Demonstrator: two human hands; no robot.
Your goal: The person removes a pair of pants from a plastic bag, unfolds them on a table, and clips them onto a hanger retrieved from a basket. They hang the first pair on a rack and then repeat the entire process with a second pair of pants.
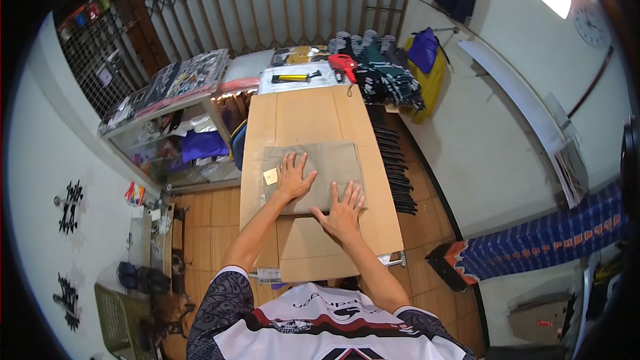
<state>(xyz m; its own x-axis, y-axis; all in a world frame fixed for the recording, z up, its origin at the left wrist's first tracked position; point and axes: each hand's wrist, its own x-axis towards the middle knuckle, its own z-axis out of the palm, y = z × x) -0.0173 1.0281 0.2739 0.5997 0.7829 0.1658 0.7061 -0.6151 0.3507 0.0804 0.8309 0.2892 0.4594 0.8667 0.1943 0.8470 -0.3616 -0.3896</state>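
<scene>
The folded grey-brown cloth (325,160) lies flat on the smooth cardboard (303,110), under the left hand (293,177) and right hand (343,212), fingers spread wide, a squarish cream tag left of them.

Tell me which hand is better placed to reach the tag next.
Left, I'd say. The left hand rests spread on the folded cloth right beside the tag, while the right hand is farther off, at the cloth's near right part.
</scene>
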